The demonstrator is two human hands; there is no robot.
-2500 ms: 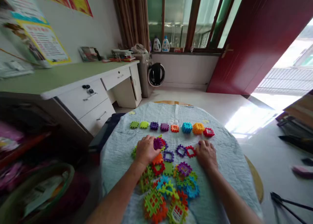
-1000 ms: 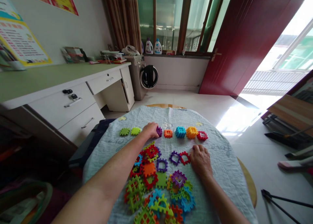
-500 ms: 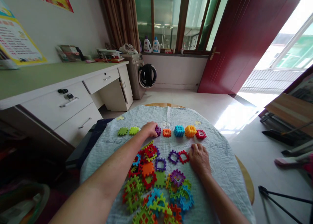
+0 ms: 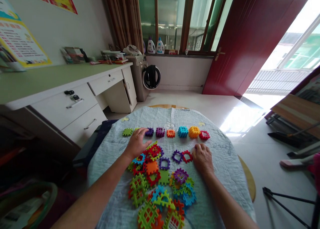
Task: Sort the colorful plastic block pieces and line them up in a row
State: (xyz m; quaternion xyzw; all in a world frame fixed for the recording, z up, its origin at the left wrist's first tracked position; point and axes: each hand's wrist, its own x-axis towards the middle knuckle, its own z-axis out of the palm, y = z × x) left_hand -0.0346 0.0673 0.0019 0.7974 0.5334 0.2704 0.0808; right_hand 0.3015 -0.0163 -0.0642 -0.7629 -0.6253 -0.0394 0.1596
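Note:
A row of small plastic cubes lies across the far part of the cloth-covered round table: green, two purple, orange, blue, yellow-orange and red. My left hand hovers open, fingers spread, just short of the left purple cube, holding nothing and hiding a second green cube. My right hand rests on the cloth, fingers curled, beside a red frame piece and a purple frame piece. A heap of loose coloured interlocking pieces lies between my arms.
A long desk with white drawers runs along the left wall. A washing machine stands under the window with detergent bottles. A red door is open at the right. A dark chair sits left of the table.
My left hand carried a purple piece from the heap to the row, let it go among the purple cubes and drew back towards me. The right hand stayed put.

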